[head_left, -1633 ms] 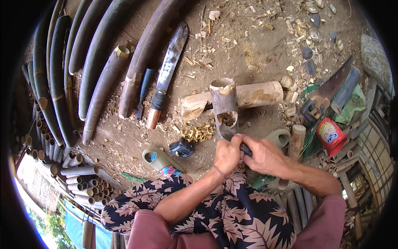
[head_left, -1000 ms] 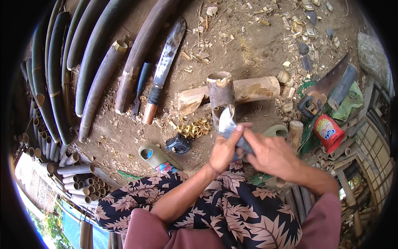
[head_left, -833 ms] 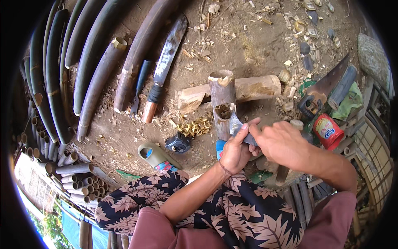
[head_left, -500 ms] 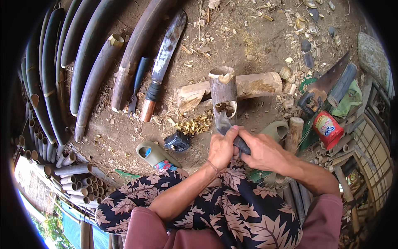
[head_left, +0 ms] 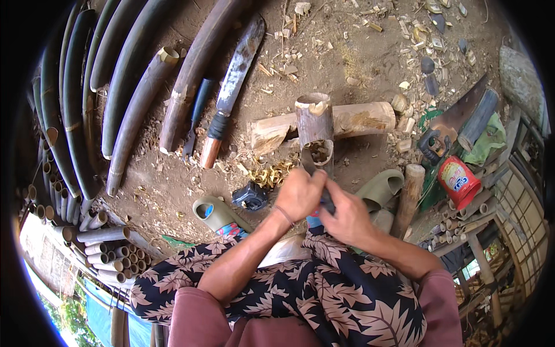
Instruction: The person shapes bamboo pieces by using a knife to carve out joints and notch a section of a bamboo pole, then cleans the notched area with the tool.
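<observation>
My left hand (head_left: pixel 300 194) is closed around a dark-handled knife (head_left: pixel 308 160), near its blade. My right hand (head_left: pixel 350 217) is closed at the handle end, close against the left. The grey blade points away from me and meets the near, hollow-cut end of a short bamboo section (head_left: pixel 314 120); how deep the tip sits cannot be made out. That section leans across a pale log (head_left: pixel 365 119) lying on the ground, its far end showing a chipped rim. My fingers cover most of the handle.
A machete (head_left: pixel 236 78) and a dark-handled chisel (head_left: pixel 198 110) lie left beside long bamboo poles (head_left: pixel 133 121). Curled shavings (head_left: pixel 270 175) and a black object (head_left: pixel 249 196) are near my left clog (head_left: pixel 218 215). A handsaw (head_left: pixel 442 139) and red container (head_left: pixel 459 184) are right.
My left hand has shifted slightly forward and left, and my right hand has moved left and a little nearer me. The blade has turned, now showing narrower at the bamboo's opening.
</observation>
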`<state>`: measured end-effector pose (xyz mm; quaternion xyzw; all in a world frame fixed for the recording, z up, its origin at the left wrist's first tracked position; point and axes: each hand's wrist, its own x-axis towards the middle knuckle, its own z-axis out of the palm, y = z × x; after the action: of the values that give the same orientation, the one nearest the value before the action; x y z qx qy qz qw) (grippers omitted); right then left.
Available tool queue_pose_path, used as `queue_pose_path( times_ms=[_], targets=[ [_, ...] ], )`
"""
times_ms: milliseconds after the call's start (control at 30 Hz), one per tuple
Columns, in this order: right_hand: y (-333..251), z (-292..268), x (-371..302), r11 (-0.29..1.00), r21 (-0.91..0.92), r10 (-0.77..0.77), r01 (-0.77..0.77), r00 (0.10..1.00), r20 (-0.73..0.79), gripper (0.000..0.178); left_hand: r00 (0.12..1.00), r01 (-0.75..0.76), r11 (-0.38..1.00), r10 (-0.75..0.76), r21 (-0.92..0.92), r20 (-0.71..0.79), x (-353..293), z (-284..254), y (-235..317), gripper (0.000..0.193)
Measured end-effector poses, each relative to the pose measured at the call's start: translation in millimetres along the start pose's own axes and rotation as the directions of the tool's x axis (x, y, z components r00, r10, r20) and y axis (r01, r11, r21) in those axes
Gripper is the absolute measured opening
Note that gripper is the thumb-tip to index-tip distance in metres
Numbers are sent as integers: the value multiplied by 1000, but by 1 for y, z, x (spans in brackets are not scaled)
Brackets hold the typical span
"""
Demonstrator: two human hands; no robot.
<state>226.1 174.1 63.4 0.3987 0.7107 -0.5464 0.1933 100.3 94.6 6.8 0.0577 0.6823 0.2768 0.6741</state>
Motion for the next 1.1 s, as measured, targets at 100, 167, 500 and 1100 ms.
queue_pose_path(
  times_ms=[100,167,500,1100],
  targets=[
    [1,-42,-3,975,-221,-33,28,999,-17,49,980,-180,931,142,-318,-138,-3,45,11,38],
    [-7,-73,15,930,-368,25,3,997,70,43,978,-206,941,191,-269,-83,1,47,26,36],
    [-81,-112,68,621,-676,-74,398,888,455,13,997,50,280,44,-959,65,-13,34,52,22],
    [-7,-79,29,789,-512,-299,340,940,164,25,901,-313,940,338,-135,271,-69,28,-8,64]
  ],
)
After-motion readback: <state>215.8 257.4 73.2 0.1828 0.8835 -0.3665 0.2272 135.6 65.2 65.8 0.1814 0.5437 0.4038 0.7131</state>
